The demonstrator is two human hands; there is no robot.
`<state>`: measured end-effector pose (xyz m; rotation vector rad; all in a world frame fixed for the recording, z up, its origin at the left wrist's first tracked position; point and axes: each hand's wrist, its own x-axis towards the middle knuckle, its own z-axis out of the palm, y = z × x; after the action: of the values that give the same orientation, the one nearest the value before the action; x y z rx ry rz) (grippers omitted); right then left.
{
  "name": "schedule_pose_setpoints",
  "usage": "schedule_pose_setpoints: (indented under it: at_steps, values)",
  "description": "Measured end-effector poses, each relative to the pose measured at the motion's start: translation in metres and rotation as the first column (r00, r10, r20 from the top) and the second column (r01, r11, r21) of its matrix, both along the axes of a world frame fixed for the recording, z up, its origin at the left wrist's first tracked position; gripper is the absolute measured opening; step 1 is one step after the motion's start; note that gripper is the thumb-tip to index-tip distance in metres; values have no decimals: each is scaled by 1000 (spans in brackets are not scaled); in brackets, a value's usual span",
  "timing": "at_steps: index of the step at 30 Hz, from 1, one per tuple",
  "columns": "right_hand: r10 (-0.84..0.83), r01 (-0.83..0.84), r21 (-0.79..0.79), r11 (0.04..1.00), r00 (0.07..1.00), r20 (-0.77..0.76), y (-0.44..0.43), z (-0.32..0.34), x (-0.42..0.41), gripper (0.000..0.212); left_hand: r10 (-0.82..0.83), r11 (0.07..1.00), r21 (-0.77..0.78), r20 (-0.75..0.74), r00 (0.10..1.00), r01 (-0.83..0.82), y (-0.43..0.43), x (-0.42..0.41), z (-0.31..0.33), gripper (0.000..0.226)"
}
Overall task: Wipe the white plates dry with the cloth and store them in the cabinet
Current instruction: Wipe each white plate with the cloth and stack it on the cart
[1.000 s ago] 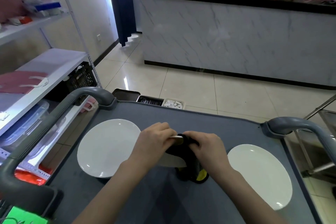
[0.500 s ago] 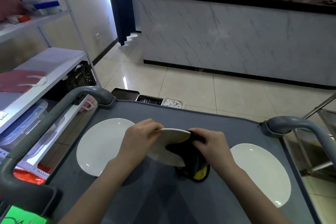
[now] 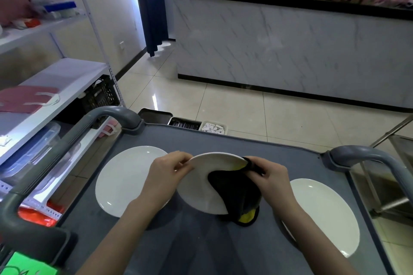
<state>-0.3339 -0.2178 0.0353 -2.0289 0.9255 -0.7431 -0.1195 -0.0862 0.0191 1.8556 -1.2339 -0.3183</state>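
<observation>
Cart top point(image 3: 201, 252): plate point(image 3: 196, 185), cloth point(image 3: 234, 187); packets point(image 3: 212, 128) in bin point(image 3: 225, 127)

just the one view here, wide-angle cam worn on the head, tilted forward and down, sitting close over the grey cart top point(image 3: 201, 250), marble counter point(image 3: 290, 51) further off across the floor point(image 3: 268, 118), shelving point(image 3: 67, 78) curving along the left edge

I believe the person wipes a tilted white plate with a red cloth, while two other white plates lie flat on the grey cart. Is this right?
Not quite. The head view shows the cloth on the plate is black with yellow, not red. The rest is right.
</observation>
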Motion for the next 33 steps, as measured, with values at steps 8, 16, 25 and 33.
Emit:
schedule_pose_setpoints:
  at_steps: [8, 16, 25, 33]
  values:
    - [56, -102, -273, 957, 984, -171, 16, 3, 23, 36, -98, 988, -82, 314, 944, 130, -23, -29, 24, 9]
    - [-41, 41, 8, 999, 998, 43, 6, 0, -3, 54, -38, 996, 82, -13, 999, 39, 3, 3, -7, 7]
    - [46, -99, -216, 971, 971, -236, 19, -3, 15, 34, -146, 980, -33, 550, 822, 197, -17, -30, 11, 2]
    - [-86, 63, -307, 950, 994, -62, 31, -7, -1, 35, 278, 958, 79, -40, 960, -274, 8, -23, 1, 25]
